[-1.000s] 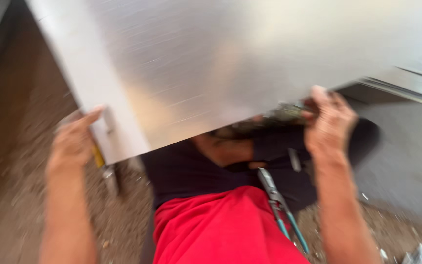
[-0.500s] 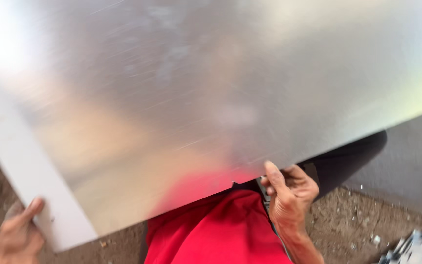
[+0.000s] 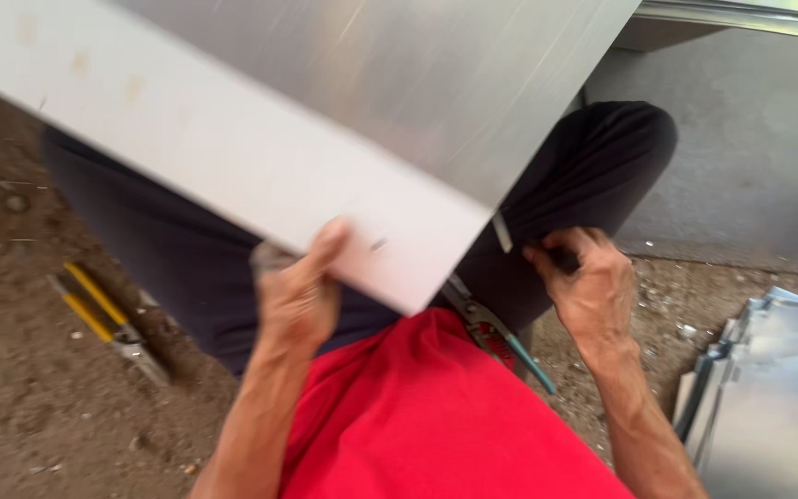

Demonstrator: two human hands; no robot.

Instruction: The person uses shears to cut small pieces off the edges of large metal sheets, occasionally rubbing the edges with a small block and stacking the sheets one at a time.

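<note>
Large brushed silver sheet-metal panel with a folded white-grey flange (image 3: 260,176): held over the lap, tilted, its near corner low between both hands, above dark trousers and red shirt.

Left hand (image 3: 299,298): at the flange's lower edge near the corner, thumb pressed flat on the flange face, fingers curled underneath; gripping the panel.

Right hand (image 3: 591,288): just right of the corner, against the trouser knee, fingers curled closed around something small and dark; what it is, not discernible. Apart from the panel's edge, or barely at it; blurred.

Red-and-teal-handled tin snips (image 3: 496,337): lying on the lap under the corner, unheld.

Yellow-handled snips (image 3: 108,319): on the dirt floor, left, well apart.

Stack of cut grey metal sheets (image 3: 768,388): on the floor, right.

Step, as judged: turning and positioning the panel. Next move likely calls for steadying the corner and a firm grip with both hands.
</note>
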